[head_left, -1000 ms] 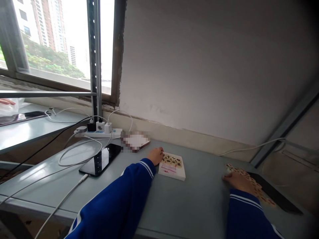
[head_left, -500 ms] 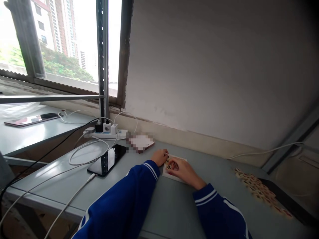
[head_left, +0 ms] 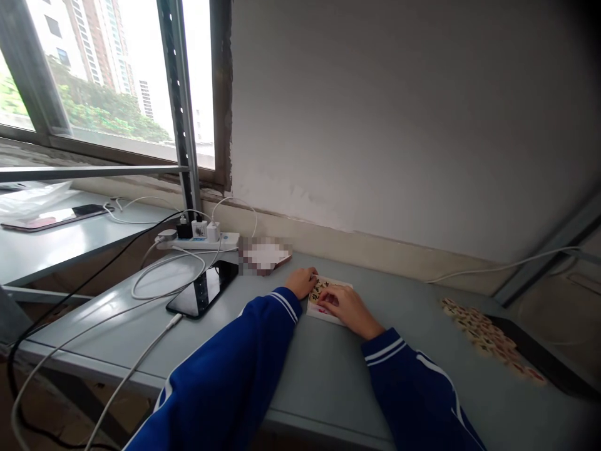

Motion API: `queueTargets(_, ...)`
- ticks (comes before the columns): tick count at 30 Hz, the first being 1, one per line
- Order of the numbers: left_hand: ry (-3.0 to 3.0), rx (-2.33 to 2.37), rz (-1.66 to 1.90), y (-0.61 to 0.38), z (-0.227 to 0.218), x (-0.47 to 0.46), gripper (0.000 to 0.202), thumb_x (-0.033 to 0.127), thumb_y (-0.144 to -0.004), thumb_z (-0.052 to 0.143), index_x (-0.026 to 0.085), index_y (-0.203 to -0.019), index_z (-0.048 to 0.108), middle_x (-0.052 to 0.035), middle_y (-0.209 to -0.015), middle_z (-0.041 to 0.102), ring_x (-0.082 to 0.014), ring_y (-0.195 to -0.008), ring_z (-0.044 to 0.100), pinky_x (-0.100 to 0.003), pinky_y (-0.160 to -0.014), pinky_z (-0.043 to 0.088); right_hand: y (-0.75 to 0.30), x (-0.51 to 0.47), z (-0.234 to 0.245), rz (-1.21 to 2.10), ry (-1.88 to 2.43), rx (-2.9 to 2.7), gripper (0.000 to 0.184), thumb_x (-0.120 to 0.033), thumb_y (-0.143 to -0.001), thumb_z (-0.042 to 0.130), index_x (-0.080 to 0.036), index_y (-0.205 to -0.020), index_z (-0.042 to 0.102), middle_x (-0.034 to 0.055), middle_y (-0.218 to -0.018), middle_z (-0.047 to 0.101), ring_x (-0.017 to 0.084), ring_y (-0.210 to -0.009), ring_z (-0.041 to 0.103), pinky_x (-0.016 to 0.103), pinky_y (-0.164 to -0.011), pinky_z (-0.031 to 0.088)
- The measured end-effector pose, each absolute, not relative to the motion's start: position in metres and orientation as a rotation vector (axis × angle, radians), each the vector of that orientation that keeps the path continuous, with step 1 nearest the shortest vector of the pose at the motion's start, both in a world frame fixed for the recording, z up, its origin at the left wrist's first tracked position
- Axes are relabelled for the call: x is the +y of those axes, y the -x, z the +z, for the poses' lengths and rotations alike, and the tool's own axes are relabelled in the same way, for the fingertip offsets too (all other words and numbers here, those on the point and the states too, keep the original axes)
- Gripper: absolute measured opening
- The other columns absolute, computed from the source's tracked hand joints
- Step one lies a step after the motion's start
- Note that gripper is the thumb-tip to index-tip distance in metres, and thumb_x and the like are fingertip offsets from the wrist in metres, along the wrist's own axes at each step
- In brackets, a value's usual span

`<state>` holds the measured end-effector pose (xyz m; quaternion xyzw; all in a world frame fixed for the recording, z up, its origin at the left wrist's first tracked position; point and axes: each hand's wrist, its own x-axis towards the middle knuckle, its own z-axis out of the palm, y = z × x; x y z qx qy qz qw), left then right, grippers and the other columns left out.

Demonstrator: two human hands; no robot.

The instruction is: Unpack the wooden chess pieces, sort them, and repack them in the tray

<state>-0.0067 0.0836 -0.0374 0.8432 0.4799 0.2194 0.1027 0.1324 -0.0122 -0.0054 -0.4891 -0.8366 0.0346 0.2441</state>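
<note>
A small white box [head_left: 315, 311] holding several round wooden pieces with dark characters [head_left: 321, 289] lies on the grey table [head_left: 328, 382]. My left hand [head_left: 301, 282] rests against the box's left edge, fingers curled on it. My right hand [head_left: 342, 305] lies over the box's right half, fingers bent down onto the pieces; whether it pinches one is hidden. Both arms wear blue sleeves with white stripes.
A heap of loose wooden pieces [head_left: 488, 338] lies at the right beside a black tray [head_left: 544, 363]. A black phone [head_left: 203, 289] on a white cable, a power strip [head_left: 197, 238] and a blurred-out object [head_left: 263, 254] sit at the left. Another phone [head_left: 51, 217] lies on the neighbouring table.
My right hand left the loose pieces at the right and came over to the white box, where it now rests. My left hand stayed at the box's edge.
</note>
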Motion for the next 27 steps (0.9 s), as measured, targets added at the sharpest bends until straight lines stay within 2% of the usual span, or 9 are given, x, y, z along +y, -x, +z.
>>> queueTargets(7, -2.458, 1.416, 0.621, 0.007, -0.035, 0.081, 0.029, 0.03, -0.085, 0.035, 0.019, -0.103, 0.054, -0.0063, -0.089, 0.062, -0.0183, -0.085, 0.056, -0.027, -0.075, 0.041, -0.173, -0.007, 0.002, 0.031, 1.59, -2.125, 0.014, -0.031, -0.07, 0.058, -0.023, -0.081, 0.06, 0.0013, -0.087, 0.061, 0.017, -0.08, 0.052, 0.027, -0.068, 0.034)
queueTargets(11, -2.463, 1.399, 0.615, 0.008, -0.033, 0.08, 0.028, 0.029, -0.084, 0.034, 0.019, -0.101, 0.055, -0.0061, -0.087, 0.062, -0.0185, -0.083, 0.057, -0.028, -0.075, 0.041, -0.2, -0.001, -0.003, 0.209, 1.688, -2.007, 0.028, -0.033, -0.063, 0.063, -0.022, -0.088, 0.057, 0.0034, -0.096, 0.056, 0.019, -0.088, 0.048, 0.028, -0.072, 0.037)
queueTargets(15, -2.476, 1.409, 0.608, 0.008, -0.032, 0.08, 0.028, 0.027, -0.084, 0.033, 0.02, -0.1, 0.055, -0.0061, -0.086, 0.062, -0.0183, -0.08, 0.057, -0.028, -0.072, 0.042, -0.203, 0.004, -0.011, 0.253, 1.771, -1.982, 0.031, -0.029, -0.059, 0.065, -0.022, -0.088, 0.056, 0.0039, -0.1, 0.052, 0.022, -0.099, 0.044, 0.031, -0.081, 0.034)
queueTargets(22, -2.479, 1.368, 0.607, 0.007, -0.03, 0.084, 0.028, 0.028, -0.083, 0.034, 0.02, -0.1, 0.056, -0.0062, -0.087, 0.063, -0.0184, -0.083, 0.057, -0.028, -0.073, 0.041, -0.2, 0.008, -0.012, 0.294, 1.727, -1.991, 0.028, -0.031, -0.06, 0.065, -0.022, -0.085, 0.058, 0.0033, -0.098, 0.052, 0.02, -0.1, 0.044, 0.032, -0.084, 0.033)
queueTargets(25, -2.464, 1.354, 0.597, 0.007, -0.028, 0.084, 0.029, 0.029, -0.084, 0.034, 0.019, -0.1, 0.056, -0.0065, -0.087, 0.063, -0.0184, -0.083, 0.057, -0.027, -0.072, 0.041, -0.214, 0.009, -0.006, 0.295, 1.642, -1.94, 0.027, -0.037, -0.066, 0.06, -0.021, -0.088, 0.058, 0.0035, -0.099, 0.054, 0.018, -0.096, 0.047, 0.032, -0.083, 0.035)
queueTargets(27, -2.475, 1.336, 0.602, 0.008, -0.027, 0.084, 0.028, 0.029, -0.083, 0.035, 0.019, -0.098, 0.056, -0.0065, -0.086, 0.063, -0.0189, -0.082, 0.057, -0.027, -0.071, 0.04, -0.228, 0.006, -0.002, 0.171, 1.725, -1.818, 0.024, -0.037, -0.071, 0.054, -0.021, -0.089, 0.058, 0.0038, -0.098, 0.056, 0.018, -0.093, 0.048, 0.034, -0.081, 0.036)
